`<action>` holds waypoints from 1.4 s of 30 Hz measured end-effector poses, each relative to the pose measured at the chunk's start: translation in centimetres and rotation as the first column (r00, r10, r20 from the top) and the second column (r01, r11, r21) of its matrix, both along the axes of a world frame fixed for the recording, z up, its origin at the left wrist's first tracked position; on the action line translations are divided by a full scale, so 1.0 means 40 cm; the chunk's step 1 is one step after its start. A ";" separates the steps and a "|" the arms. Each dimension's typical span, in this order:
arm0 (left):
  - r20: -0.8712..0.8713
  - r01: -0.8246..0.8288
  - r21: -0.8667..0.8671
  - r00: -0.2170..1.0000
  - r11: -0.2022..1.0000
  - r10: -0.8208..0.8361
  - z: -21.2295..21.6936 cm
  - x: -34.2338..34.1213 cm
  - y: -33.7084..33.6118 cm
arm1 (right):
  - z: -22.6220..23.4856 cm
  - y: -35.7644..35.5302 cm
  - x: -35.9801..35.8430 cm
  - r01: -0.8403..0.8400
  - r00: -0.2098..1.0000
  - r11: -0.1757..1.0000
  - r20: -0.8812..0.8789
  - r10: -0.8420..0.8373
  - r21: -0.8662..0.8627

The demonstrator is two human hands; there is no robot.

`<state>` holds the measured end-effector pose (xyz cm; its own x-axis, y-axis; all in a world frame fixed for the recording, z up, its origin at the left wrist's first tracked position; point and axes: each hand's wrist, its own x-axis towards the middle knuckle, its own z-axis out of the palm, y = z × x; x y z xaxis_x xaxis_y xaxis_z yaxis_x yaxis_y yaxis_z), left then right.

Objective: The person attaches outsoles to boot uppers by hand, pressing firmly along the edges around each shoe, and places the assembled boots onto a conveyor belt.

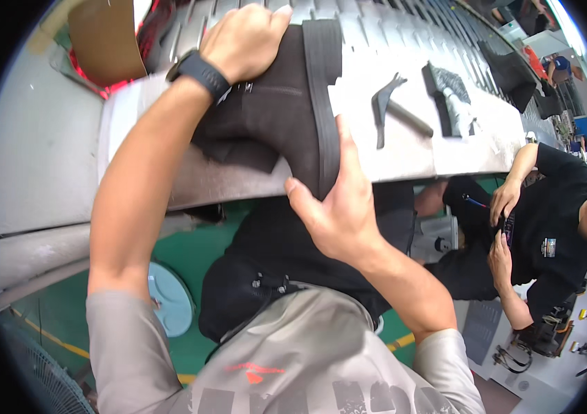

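A dark brown ankle boot (266,110) lies on its side on the work table, its thick dark sole (321,103) facing right and its toe toward me. A short zip runs along its side. My left hand (248,45) is closed over the far part of the boot, its fingertips partly hidden. Around the toe, my right hand (345,207) has the thumb on the upper side and the fingers along the sole. To the right of the boot lies a hammer (409,117) with a curved dark head and a grey handle.
Beyond the hammer is a dark block with crumpled grey material (451,100). Slatted metal rollers (404,34) run behind the pale table top (369,159). A seated person in black (549,228) is at my right. A light-blue round stool (172,300) stands below left, near a fan (48,372).
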<state>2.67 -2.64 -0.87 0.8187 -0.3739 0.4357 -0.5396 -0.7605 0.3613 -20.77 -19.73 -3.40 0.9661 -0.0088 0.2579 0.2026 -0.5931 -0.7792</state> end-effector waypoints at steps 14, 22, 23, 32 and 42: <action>0.787 0.284 0.037 0.582 0.958 -0.203 0.333 -0.299 -0.094 | 0.278 -0.173 0.173 -0.274 0.775 0.954 0.615 0.143 0.123; 0.758 0.414 0.002 0.593 0.910 -0.271 0.301 -0.382 -0.089 | 0.262 -0.272 0.026 -0.091 0.835 0.990 0.534 0.136 -0.109; 0.772 0.478 -0.269 0.626 0.836 -0.109 0.250 -0.399 -0.083 | 0.257 -0.281 -0.006 -0.056 0.874 0.993 0.476 0.101 -0.108; -0.191 -0.240 -0.971 0.720 0.019 -0.668 0.114 -0.473 -0.146 | 0.114 -0.223 -0.203 -0.008 0.911 1.000 0.412 -0.004 0.027; 0.281 0.637 -0.516 0.758 0.573 -0.589 -0.027 -0.559 -0.034 | -0.222 -0.066 -0.252 -0.114 0.927 0.991 0.351 0.134 -0.077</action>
<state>-19.70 -4.02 -1.94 0.4445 -0.4485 0.7754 -0.8413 0.0880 0.5333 -30.85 -22.38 -12.28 0.8038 0.1286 0.5808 0.5345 -0.5847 -0.6103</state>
